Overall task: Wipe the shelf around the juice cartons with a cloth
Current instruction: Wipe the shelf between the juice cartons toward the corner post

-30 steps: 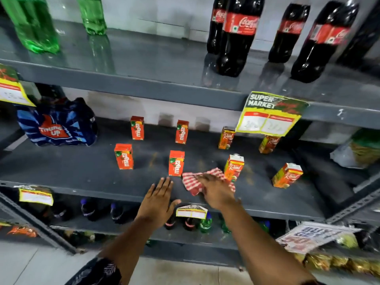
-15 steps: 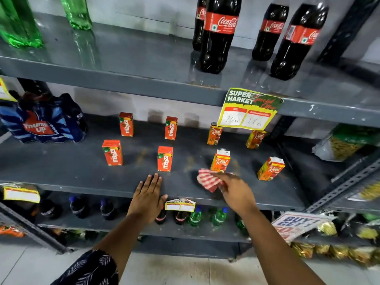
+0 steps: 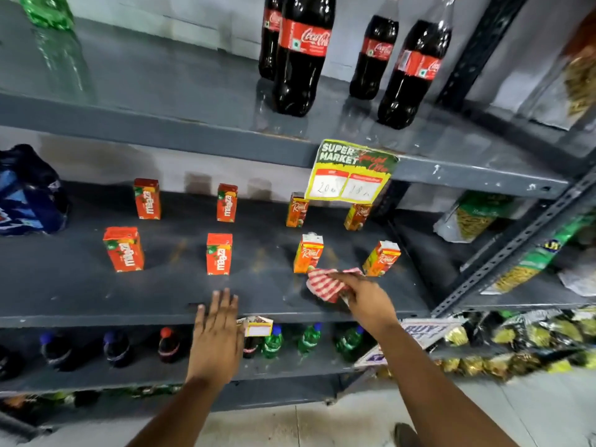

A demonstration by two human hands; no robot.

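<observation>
Eight juice cartons (image 3: 219, 253) stand in two rows on the grey metal shelf (image 3: 80, 285) at the middle of the frame: four red ones toward the left, four orange ones toward the right, all well apart from each other. The shelf surface is dark and scuffed, with faint yellowish marks between the rows. Above it, another grey shelf carries cola bottles (image 3: 301, 56) at upper centre and a green bottle (image 3: 48, 11) in the upper left corner; a price sign (image 3: 351, 171) hangs from its front edge. A blue wrapped pack (image 3: 29, 191) sits at the left edge, small bottles line the lower shelf, and snack bags fill the rack at right over a pale tiled floor. The right hand (image 3: 364, 298) presses a red-and-white checked cloth (image 3: 324, 283) flat on the shelf with fingers extended, just in front of the two front orange cartons. The left hand (image 3: 216, 333) lies spread, palm down, on the shelf's front lip at lower centre. Compared with half a second ago, the cloth and right hand have shifted rightward, from below one front orange carton toward the gap between both; the left hand has stayed on the lip.
</observation>
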